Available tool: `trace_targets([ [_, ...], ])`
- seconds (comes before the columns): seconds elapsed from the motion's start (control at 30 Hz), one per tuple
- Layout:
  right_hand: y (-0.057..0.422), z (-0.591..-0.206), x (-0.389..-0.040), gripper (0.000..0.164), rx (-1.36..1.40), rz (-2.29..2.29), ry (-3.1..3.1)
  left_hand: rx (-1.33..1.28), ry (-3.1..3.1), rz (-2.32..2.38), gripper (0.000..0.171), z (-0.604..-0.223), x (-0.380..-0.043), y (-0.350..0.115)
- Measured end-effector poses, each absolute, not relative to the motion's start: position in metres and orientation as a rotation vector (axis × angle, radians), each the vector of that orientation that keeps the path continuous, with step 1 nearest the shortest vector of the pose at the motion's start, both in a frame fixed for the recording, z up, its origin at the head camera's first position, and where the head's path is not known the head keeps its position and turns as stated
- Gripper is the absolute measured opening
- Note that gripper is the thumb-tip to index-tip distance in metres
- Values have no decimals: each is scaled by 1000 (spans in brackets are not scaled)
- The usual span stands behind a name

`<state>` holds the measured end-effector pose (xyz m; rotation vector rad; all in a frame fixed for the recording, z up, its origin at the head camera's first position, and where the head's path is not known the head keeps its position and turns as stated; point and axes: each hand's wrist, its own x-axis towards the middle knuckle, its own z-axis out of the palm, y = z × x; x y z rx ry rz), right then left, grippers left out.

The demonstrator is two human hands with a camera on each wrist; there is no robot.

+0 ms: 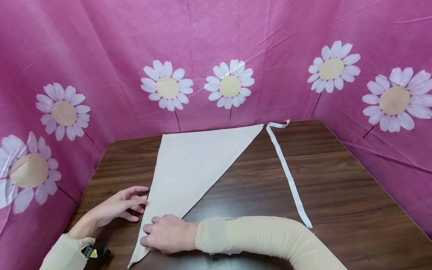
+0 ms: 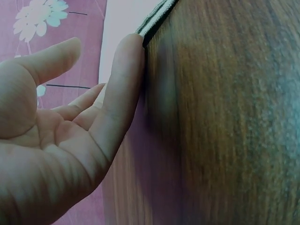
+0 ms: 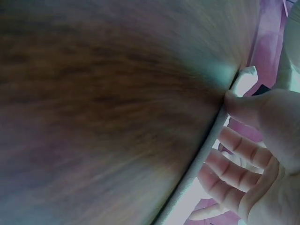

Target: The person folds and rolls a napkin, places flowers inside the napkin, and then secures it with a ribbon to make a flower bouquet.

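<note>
A cream cloth (image 1: pixel 192 165), folded to a triangular shape, lies flat on the wooden table with its narrow point towards the front. My left hand (image 1: pixel 119 204) is beside the cloth's left edge, fingers loosely extended. In the left wrist view, the little-finger side of the left hand (image 2: pixel 93 122) touches the cloth edge. Lower down, my right hand (image 1: pixel 168 234) rests on the narrow part of the cloth. The right wrist view shows the right hand (image 3: pixel 253 164) with slightly bent fingers on the cloth and its thumb at the edge.
A white strap (image 1: pixel 287 168) lies on the right half of the brown table (image 1: pixel 337 187), bent at its far end. Pink sheeting (image 1: pixel 216 30) printed with white daisies hangs around the back and sides of the table.
</note>
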<state>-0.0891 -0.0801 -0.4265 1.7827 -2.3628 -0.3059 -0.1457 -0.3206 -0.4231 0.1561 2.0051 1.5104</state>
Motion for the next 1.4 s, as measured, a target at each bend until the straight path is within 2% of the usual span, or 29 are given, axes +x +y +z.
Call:
trace_targets([
  [0.23, -75, -427, -97, 6, 1773, -113, -2420, 186, 1994, 1502, 63, -421, -146, -322],
  [0.5, -65, -423, -115, 7, 1720, 580, -2688, 286, 2000, 1467, 56, -417, -148, -326],
  [0.7, -59, -424, -119, 8, 1561, 1063, -2825, 672, 2001, 1410, 41, -415, -144, -336],
  [0.83, -56, -426, -119, 7, 1447, 1287, -2859, 896, 1880, 1380, 38, -409, -139, -341],
  [1.0, -54, -429, -121, 7, 1257, 1585, -2888, 922, 1829, 1346, 40, -406, -131, -340],
  [1.17, -55, -429, -120, 11, 1025, 1813, -2934, 926, 1867, 1402, 30, -410, -124, -334],
  [1.4, -53, -432, -117, 7, 1071, 1815, -2925, 1004, 2008, 1401, 27, -419, -119, -321],
])
